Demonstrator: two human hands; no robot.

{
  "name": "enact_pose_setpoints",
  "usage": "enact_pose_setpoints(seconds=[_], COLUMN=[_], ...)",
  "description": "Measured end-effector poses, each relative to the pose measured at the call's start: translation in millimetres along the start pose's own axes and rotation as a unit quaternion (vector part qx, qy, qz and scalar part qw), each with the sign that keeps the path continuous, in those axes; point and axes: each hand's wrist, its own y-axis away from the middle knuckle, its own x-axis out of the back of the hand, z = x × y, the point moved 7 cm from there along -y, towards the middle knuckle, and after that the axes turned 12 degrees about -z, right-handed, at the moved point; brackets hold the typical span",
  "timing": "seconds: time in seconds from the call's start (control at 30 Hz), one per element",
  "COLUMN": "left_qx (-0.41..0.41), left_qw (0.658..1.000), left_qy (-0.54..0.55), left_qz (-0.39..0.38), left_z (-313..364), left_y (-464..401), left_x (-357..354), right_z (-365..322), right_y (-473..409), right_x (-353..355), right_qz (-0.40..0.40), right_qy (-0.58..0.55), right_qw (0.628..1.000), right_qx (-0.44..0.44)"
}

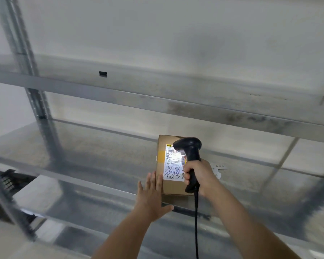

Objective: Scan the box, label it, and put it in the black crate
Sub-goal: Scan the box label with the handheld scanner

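Your right hand (198,174) grips the scanner (190,157), your flat, spread left hand (153,195) steadies the box (173,165) from 7 o'clock; tilting could misread.

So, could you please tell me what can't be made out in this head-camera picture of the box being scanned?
- Shipping label on the box: print too small; right part hidden by the scanner and right hand.
- Box's left side: partly covered by the left hand.
- Dark crate-like thing, far left: blurred, behind shelf frame, cut by the edge.
- Paper scraps behind the right hand: unreadable.
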Motion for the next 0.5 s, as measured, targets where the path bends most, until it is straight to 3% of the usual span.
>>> enact_pose_setpoints(seconds=[0.5], left_qx=[-0.048], left_qw=[0.998], left_qy=[-0.005], left_qz=[-0.031], left_z=[-6.9], left_y=[-6.2], left_x=[7.2], right_z=[-8.1], right_y=[-8.1], right_x=[-6.9], right_qz=[0.042], right_qy=[-0.021], right_qw=[0.999], right_qx=[-0.006])
